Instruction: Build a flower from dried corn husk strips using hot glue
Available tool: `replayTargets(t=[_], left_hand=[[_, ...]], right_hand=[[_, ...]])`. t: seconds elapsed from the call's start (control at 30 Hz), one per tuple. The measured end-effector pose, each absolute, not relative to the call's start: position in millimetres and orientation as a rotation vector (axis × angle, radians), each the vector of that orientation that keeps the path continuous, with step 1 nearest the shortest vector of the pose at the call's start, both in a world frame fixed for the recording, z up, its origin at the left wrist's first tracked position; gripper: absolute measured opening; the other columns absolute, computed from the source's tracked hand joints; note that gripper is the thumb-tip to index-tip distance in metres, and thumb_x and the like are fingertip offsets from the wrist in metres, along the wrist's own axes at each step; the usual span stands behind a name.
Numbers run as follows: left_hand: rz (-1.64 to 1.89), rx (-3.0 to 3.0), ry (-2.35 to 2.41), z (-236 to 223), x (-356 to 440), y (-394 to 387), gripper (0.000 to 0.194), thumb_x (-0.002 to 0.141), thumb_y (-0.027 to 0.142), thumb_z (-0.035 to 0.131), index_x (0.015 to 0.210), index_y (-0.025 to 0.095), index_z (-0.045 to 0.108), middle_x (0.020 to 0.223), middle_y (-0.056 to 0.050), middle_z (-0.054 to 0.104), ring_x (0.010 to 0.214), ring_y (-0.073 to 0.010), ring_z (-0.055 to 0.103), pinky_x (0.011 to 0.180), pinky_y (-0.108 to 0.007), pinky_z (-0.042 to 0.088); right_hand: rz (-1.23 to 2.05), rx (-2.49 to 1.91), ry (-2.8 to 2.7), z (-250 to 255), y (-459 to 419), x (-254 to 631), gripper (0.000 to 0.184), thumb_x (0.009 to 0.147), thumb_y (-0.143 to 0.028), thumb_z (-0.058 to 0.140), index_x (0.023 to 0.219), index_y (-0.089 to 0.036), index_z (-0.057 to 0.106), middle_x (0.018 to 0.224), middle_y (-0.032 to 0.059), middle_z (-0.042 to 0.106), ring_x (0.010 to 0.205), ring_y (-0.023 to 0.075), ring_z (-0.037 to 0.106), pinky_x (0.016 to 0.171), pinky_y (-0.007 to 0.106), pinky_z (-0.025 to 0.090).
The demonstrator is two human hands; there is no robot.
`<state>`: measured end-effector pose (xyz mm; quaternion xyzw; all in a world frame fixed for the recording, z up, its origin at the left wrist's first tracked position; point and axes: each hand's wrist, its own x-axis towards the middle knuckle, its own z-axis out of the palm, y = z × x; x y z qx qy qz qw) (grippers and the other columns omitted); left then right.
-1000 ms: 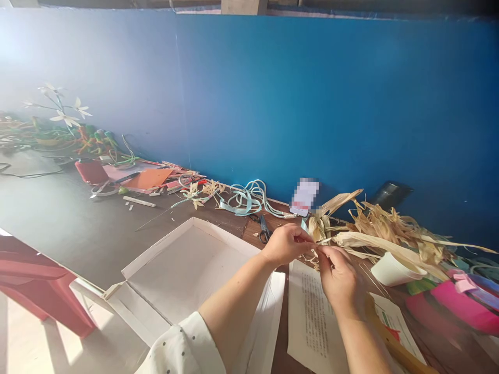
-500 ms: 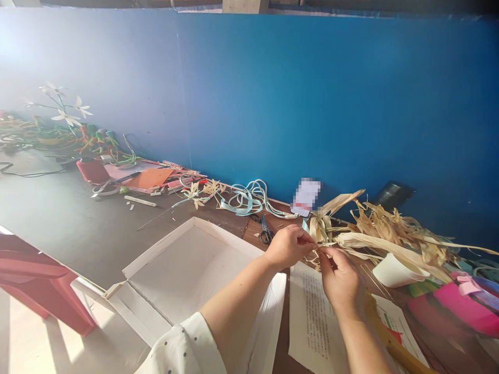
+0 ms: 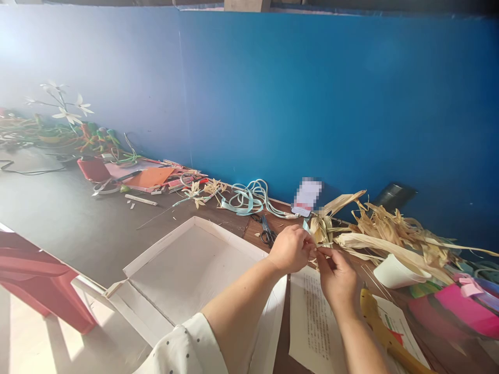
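My left hand (image 3: 291, 250) and my right hand (image 3: 337, 278) meet over the tabletop, fingertips pinched almost together. Between them is a small, pale strip of dried corn husk, mostly covered by the fingers. Just behind the fingertips lies a bunch of dried corn husk (image 3: 322, 231), and a larger heap of corn husks (image 3: 384, 231) spreads to the right. Dark-handled scissors (image 3: 267, 231) rest left of my left hand. Beneath my right hand is a printed sheet (image 3: 310, 322). A yellow glue gun (image 3: 384, 335) lies beside my right forearm.
An open white cardboard box (image 3: 183, 265) lies under my left forearm. Near the blue wall (image 3: 292, 93) are a phone (image 3: 307, 196), coiled pale-blue cord (image 3: 253, 195) and husk flowers (image 3: 195, 195). A white cup (image 3: 397, 272) lies tilted at right. A red stool (image 3: 42, 285) stands at lower left.
My left hand's fingers have curled in and turned slightly, covering more of the strip. My right hand has shifted slightly left, exposing more of the glue gun. Both hands remain pinched together.
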<state>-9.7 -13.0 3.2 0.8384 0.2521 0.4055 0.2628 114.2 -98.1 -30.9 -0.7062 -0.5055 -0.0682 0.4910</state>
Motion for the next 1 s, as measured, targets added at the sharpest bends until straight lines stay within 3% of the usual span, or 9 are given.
replayTargets(t=[0.2,0.4,0.57,0.8,1.0], left_hand=[[1.18,2.238,0.688,4,-9,-18,0.011,0.078,0.022,0.056,0.075,0.019,0.066,0.078,-0.003,0.062,0.081,-0.0159,0.056,0.079,-0.027,0.045],[1.238,1.726,0.758,8,-11,-11,0.02,0.078,0.036,0.061,0.076,0.017,0.066,0.078,-0.003,0.062,0.072,-0.0116,0.056,0.069,-0.023,0.045],[0.911,1.33,0.591,9,-14,-4,0.041,0.071,0.047,0.066,0.094,0.013,0.065,0.079,-0.005,0.064,0.064,-0.0081,0.055,0.062,-0.021,0.044],[0.727,1.285,0.513,2,-12,-5,0.042,0.057,0.046,0.077,0.073,0.01,0.059,0.065,-0.001,0.056,0.056,-0.0056,0.048,0.056,-0.019,0.038],[0.717,1.44,0.554,0,-12,-2,0.041,0.059,0.047,0.073,0.07,0.011,0.06,0.061,0.001,0.052,0.053,-0.0049,0.042,0.053,-0.02,0.034]], right_hand=[[-0.037,-1.792,-1.073,-23,-99,111,0.043,0.073,-0.059,0.058,0.083,-0.019,0.068,0.059,0.0015,0.061,0.053,0.0156,0.052,0.054,0.026,0.039],[0.11,-1.711,-0.975,-13,-102,107,0.048,0.07,-0.062,0.058,0.088,-0.018,0.067,0.065,0.0029,0.064,0.058,0.0164,0.055,0.057,0.026,0.042],[0.038,-1.631,-1.098,-13,-101,106,0.047,0.07,-0.063,0.058,0.085,-0.019,0.067,0.075,0.0054,0.068,0.067,0.0196,0.06,0.063,0.028,0.045],[-0.063,-1.658,-1.228,-21,-101,114,0.038,0.076,-0.054,0.057,0.087,-0.02,0.068,0.072,0.0047,0.068,0.062,0.0188,0.059,0.061,0.029,0.044],[-0.15,-1.65,-1.276,-20,-102,115,0.034,0.078,-0.049,0.054,0.087,-0.02,0.069,0.073,0.0055,0.068,0.061,0.0183,0.058,0.061,0.029,0.044]])
